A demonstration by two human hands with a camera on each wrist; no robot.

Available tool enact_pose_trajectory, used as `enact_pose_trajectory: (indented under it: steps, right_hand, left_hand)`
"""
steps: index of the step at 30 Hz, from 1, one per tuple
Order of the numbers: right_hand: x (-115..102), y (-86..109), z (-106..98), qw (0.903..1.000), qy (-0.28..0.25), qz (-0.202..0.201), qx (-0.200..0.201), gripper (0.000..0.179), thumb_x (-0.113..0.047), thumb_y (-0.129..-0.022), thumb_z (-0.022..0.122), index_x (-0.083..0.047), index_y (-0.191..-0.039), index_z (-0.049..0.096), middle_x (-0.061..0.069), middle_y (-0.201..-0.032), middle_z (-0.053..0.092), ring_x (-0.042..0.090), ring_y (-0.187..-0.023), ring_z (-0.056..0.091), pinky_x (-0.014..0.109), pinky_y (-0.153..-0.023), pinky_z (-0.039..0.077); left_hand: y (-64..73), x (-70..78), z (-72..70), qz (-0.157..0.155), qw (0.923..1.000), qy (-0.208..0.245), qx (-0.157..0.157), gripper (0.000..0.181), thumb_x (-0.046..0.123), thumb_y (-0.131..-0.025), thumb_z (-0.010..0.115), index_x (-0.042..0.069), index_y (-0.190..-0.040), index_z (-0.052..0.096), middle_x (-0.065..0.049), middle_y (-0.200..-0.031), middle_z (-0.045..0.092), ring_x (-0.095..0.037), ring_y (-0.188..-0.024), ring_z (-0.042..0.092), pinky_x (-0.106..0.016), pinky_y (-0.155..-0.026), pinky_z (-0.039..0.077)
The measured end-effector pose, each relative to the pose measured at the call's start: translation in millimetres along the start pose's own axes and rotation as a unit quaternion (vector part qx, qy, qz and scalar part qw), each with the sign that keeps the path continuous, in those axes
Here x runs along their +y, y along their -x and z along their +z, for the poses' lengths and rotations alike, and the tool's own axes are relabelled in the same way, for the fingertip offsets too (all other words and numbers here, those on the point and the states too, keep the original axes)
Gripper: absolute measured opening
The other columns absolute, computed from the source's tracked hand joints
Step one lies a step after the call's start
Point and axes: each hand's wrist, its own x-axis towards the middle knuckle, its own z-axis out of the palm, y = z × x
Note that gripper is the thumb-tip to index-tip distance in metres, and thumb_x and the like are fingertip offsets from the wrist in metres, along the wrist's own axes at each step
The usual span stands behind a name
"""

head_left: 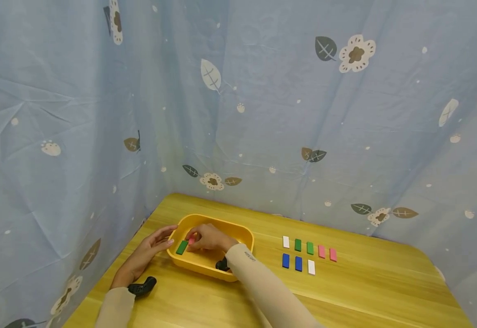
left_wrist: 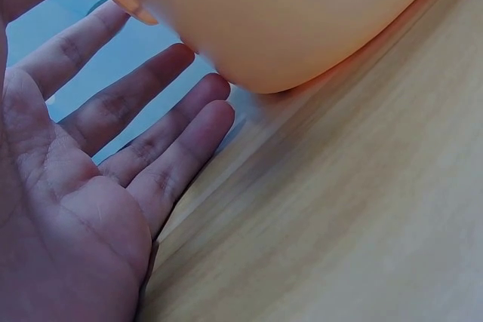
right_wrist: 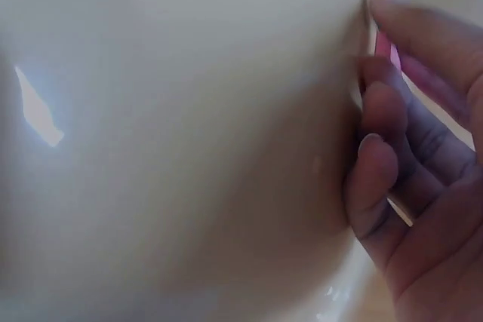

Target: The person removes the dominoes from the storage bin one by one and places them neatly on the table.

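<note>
A yellow plastic basin (head_left: 218, 272) stands on the wooden table. Inside it, my right hand (head_left: 208, 238) pinches a small pink block (head_left: 191, 239) between thumb and fingers, low over the basin floor. Right beside that pink piece lies a green block (head_left: 182, 247), whose end also shows in the right wrist view. My left hand (head_left: 148, 250) is at the basin's left end, its fingertips at the rim and outer wall. In the left wrist view, the fingers (left_wrist: 113, 115) are spread and nearly straight along the orange-looking wall.
Right of the basin, small blocks lie in two rows: white (head_left: 286, 242), green and pink at the back, blue (head_left: 285, 261) and white (head_left: 311, 267) in front. A dark device (head_left: 143, 287) sits at the left wrist. A patterned blue curtain (head_left: 263, 114) hangs behind the table.
</note>
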Motion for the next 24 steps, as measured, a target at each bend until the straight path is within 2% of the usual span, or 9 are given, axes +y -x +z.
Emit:
enact_pose_trajectory:
  steps: [7,10,16,20,24]
  right_hand:
    - [12,2.9,1,0.9965,-0.040,0.051,0.051,0.045,-0.022,-0.085,0.087,-0.006,-0.124,0.071,-0.005,-0.070,0.065,0.007,-0.056,0.059,0.020,-0.055,0.049]
    - [16,2.8,-1,0.9958,-0.045,0.062,0.049,0.044,-0.024,-0.085,0.087,-0.007,-0.123,0.071,-0.004,-0.071,0.064,0.009,-0.057,0.060,0.021,-0.055,0.049]
    - [18,4.0,-4,0.9974,-0.032,0.051,0.041,0.048,-0.026,-0.086,0.086,-0.009,-0.128,0.070,-0.005,-0.072,0.064,0.007,-0.058,0.058,0.020,-0.056,0.048]
    - [17,5.8,-4,0.9971,-0.030,0.060,0.036,0.043,-0.032,-0.085,0.087,-0.010,-0.120,0.074,-0.005,-0.071,0.063,0.008,-0.056,0.056,0.021,-0.054,0.048]
    - [15,10.1,-10,0.9969,-0.041,0.063,0.026,0.043,-0.032,-0.085,0.087,-0.008,-0.117,0.073,-0.006,-0.074,0.066,0.012,-0.055,0.060,0.024,-0.055,0.051]
  left_hand:
    - [0.1,0.1,0.9,-0.005,1.0000,-0.007,0.003,0.055,0.030,-0.104,0.063,0.023,-0.155,0.044,-0.008,-0.160,0.037,-0.033,-0.146,0.035,-0.056,-0.116,0.028]
    - [0.2,0.4,0.5,-0.005,0.9999,-0.007,0.006,0.055,0.029,-0.104,0.063,0.022,-0.155,0.044,-0.008,-0.161,0.036,-0.034,-0.146,0.034,-0.058,-0.117,0.026]
    - [-1.5,1.9,1.9,-0.001,1.0000,-0.007,0.000,0.055,0.028,-0.105,0.062,0.022,-0.156,0.043,-0.009,-0.161,0.036,-0.035,-0.146,0.035,-0.058,-0.116,0.029]
    - [-0.9,3.5,3.6,-0.005,1.0000,-0.007,0.000,0.055,0.029,-0.105,0.062,0.023,-0.156,0.043,-0.008,-0.161,0.036,-0.034,-0.147,0.033,-0.057,-0.116,0.029]
    - [1.7,5.1,3.3,-0.011,0.9999,-0.010,0.005,0.057,0.031,-0.104,0.063,0.023,-0.156,0.043,-0.008,-0.162,0.035,-0.033,-0.149,0.030,-0.058,-0.117,0.026]
